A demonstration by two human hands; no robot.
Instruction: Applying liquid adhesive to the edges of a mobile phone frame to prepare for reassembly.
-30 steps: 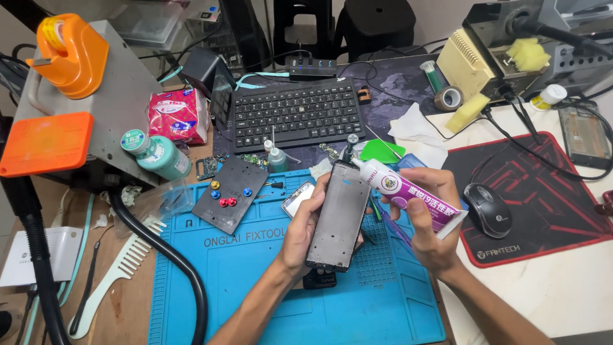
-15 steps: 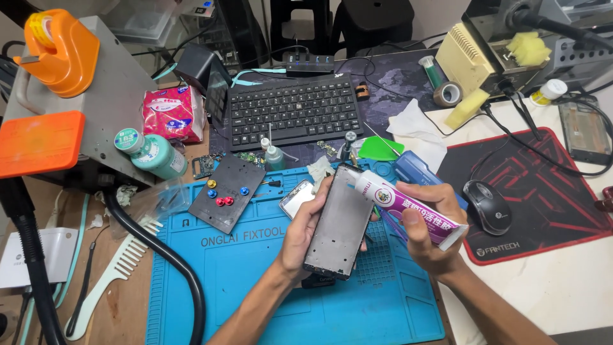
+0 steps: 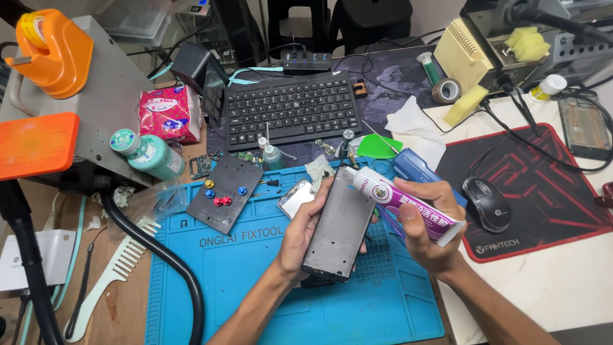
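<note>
Left hand (image 3: pixel 300 233) grips the phone frame (image 3: pixel 340 225) tilted up over the blue mat (image 3: pixel 255 281), so the right hand (image 3: pixel 424 223), wrapped around the glue tube (image 3: pixel 402 199) (purple-and-white), can keep its nozzle at the frame's top edge.

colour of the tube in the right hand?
White squeeze tube with a purple label band, in the right hand; head view, the only one.

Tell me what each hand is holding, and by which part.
Left hand grips the phone frame by its long edges; right hand holds the glue tube around its middle.
</note>
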